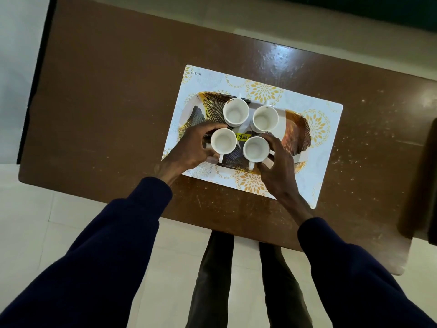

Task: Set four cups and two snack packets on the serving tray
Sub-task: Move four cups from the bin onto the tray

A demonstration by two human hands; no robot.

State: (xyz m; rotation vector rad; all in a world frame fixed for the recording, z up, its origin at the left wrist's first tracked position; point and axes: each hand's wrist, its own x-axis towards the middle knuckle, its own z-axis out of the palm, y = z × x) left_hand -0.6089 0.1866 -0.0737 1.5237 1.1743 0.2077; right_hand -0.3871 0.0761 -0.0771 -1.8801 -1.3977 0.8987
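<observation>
A patterned serving tray (296,129) with gold and dark leaf shapes lies on a white placemat (328,147). Several white empty cups stand upright on it. Two sit at the far side: one far left (235,111), one far right (265,119). My left hand (192,147) wraps the near left cup (223,141); its handle points toward me. My right hand (277,164) grips the near right cup (255,149), handle also toward me. No snack packets are in view.
The brown table (106,102) carries the placemat slightly right of centre. A yellow price sticker (243,137) shows on the tray between the cups. A dark wooden object (421,185) stands at the table's right edge. Pale floor tiles and my legs lie below.
</observation>
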